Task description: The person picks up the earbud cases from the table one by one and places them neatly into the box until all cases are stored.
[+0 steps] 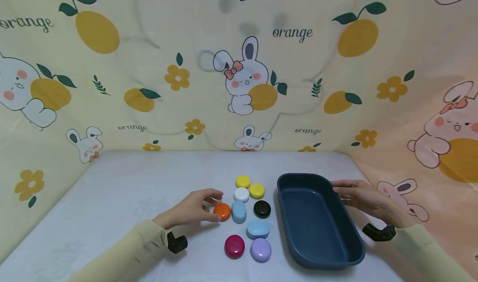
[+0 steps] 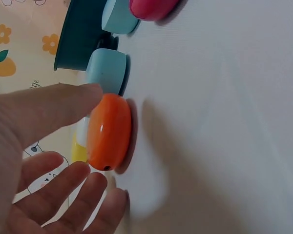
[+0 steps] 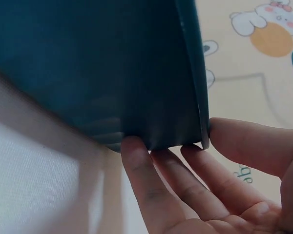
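Note:
My left hand point(image 1: 196, 208) is around an orange bead point(image 1: 222, 212) on the white table, thumb at one side and fingers spread at the other. In the left wrist view the thumb tip overlaps the top of the orange bead point(image 2: 109, 131), which has a small dark hole at its end; a gap shows between bead and fingers. Right beside it lies a light blue oval bead point(image 1: 239, 212). At the right, my right hand point(image 1: 367, 199) touches the dark blue tray point(image 1: 358, 248) near its far right corner, straight fingers against the outer wall and thumb at the rim.
Between left hand and tray lie two yellow pieces point(image 1: 243, 181), a white one point(image 1: 241, 194), a black one point(image 1: 262, 209), another light blue one point(image 1: 258, 228), a crimson one point(image 1: 235, 246) and a lilac one point(image 1: 261, 249). A printed cloth point(image 1: 179, 37) hangs behind the table.

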A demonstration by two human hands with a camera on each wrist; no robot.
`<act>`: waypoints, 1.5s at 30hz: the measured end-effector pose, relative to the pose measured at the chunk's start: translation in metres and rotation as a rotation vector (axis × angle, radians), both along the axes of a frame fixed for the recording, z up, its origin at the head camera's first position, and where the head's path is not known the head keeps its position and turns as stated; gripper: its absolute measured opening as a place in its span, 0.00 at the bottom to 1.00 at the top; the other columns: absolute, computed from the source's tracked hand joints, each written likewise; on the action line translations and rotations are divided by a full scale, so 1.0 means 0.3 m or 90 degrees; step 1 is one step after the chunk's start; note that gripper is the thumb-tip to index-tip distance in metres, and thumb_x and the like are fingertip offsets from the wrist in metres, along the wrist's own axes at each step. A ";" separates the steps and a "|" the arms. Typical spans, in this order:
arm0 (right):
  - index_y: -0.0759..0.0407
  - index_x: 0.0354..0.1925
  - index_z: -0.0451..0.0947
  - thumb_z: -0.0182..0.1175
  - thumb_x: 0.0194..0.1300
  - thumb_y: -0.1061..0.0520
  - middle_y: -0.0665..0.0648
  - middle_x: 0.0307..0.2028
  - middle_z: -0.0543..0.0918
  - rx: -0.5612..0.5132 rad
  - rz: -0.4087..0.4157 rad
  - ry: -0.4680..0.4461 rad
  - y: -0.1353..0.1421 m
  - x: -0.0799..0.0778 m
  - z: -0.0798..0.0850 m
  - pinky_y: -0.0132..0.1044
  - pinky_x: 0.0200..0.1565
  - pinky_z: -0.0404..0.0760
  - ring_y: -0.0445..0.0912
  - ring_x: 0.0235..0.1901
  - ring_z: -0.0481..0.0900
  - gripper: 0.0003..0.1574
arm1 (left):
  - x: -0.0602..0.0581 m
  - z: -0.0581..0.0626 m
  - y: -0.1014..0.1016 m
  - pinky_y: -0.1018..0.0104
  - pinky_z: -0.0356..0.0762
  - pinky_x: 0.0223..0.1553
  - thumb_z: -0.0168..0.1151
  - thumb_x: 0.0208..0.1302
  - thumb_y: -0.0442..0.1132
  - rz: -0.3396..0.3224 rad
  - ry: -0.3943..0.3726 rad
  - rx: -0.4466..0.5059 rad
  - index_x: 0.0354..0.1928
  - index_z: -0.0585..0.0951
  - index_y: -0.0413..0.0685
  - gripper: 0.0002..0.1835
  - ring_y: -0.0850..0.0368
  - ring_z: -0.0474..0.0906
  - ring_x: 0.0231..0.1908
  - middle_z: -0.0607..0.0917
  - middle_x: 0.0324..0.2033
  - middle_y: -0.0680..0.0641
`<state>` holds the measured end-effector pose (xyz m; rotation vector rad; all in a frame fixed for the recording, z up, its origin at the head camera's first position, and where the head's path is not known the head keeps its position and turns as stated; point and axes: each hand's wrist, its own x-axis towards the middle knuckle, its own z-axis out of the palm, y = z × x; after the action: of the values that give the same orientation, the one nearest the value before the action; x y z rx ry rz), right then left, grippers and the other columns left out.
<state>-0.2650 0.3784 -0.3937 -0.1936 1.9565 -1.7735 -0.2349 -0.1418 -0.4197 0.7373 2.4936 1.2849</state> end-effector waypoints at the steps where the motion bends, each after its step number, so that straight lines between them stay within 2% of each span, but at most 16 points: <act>1: 0.68 0.64 0.70 0.52 0.76 0.59 0.61 0.55 0.81 -0.006 0.000 -0.004 -0.001 0.001 0.000 0.44 0.53 0.78 0.52 0.52 0.79 0.23 | -0.001 -0.002 0.001 0.58 0.80 0.48 0.76 0.54 0.40 0.000 -0.002 -0.001 0.62 0.74 0.39 0.34 0.47 0.76 0.52 0.79 0.55 0.43; 6: 0.66 0.63 0.73 0.51 0.76 0.60 0.59 0.54 0.82 -0.034 0.000 -0.021 -0.006 0.007 -0.004 0.44 0.54 0.77 0.51 0.51 0.80 0.21 | -0.005 -0.010 0.005 0.60 0.79 0.48 0.77 0.53 0.40 0.004 -0.006 -0.024 0.61 0.76 0.42 0.33 0.51 0.76 0.50 0.80 0.52 0.48; 10: 0.63 0.62 0.74 0.50 0.77 0.60 0.59 0.54 0.82 -0.047 -0.002 -0.033 -0.004 0.010 -0.007 0.44 0.53 0.78 0.51 0.52 0.80 0.20 | -0.009 -0.018 0.006 0.60 0.78 0.49 0.78 0.51 0.40 -0.008 0.004 -0.049 0.59 0.77 0.42 0.32 0.54 0.76 0.49 0.81 0.50 0.52; 17: 0.59 0.61 0.77 0.50 0.77 0.59 0.57 0.54 0.82 -0.056 -0.009 -0.043 0.002 0.012 -0.020 0.45 0.54 0.77 0.52 0.52 0.79 0.19 | -0.019 -0.023 0.006 0.59 0.77 0.50 0.78 0.51 0.40 -0.018 0.009 -0.073 0.58 0.78 0.42 0.32 0.55 0.76 0.48 0.81 0.49 0.53; 22: 0.57 0.60 0.78 0.48 0.78 0.60 0.56 0.54 0.82 -0.078 0.009 -0.052 0.009 0.012 -0.039 0.45 0.55 0.76 0.51 0.52 0.79 0.19 | -0.017 -0.023 0.012 0.61 0.77 0.48 0.79 0.50 0.39 -0.021 0.005 -0.091 0.57 0.78 0.44 0.31 0.56 0.75 0.46 0.81 0.47 0.55; 28: 0.56 0.57 0.80 0.45 0.78 0.63 0.57 0.53 0.83 -0.112 0.021 -0.052 0.014 0.010 -0.050 0.44 0.54 0.77 0.50 0.51 0.80 0.20 | -0.018 -0.025 0.021 0.62 0.77 0.47 0.79 0.49 0.39 -0.024 0.021 -0.104 0.57 0.79 0.45 0.31 0.57 0.76 0.46 0.81 0.48 0.56; 37: 0.55 0.59 0.80 0.47 0.78 0.60 0.55 0.53 0.83 -0.078 0.023 -0.046 0.017 0.007 -0.044 0.43 0.55 0.76 0.50 0.52 0.79 0.19 | -0.027 -0.041 0.026 0.63 0.77 0.45 0.79 0.49 0.40 -0.022 0.036 -0.101 0.56 0.79 0.46 0.30 0.58 0.77 0.46 0.81 0.47 0.57; 45: 0.55 0.59 0.79 0.45 0.78 0.62 0.55 0.53 0.83 -0.101 0.041 -0.044 0.021 0.004 -0.034 0.44 0.55 0.76 0.50 0.52 0.80 0.20 | -0.031 -0.033 0.033 0.62 0.77 0.46 0.79 0.50 0.41 -0.021 0.042 -0.096 0.56 0.79 0.46 0.30 0.58 0.77 0.46 0.81 0.47 0.56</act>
<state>-0.2639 0.3848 -0.4039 -0.2425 1.7437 -1.8684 -0.2441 -0.1318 -0.4297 0.7925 2.5856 1.0639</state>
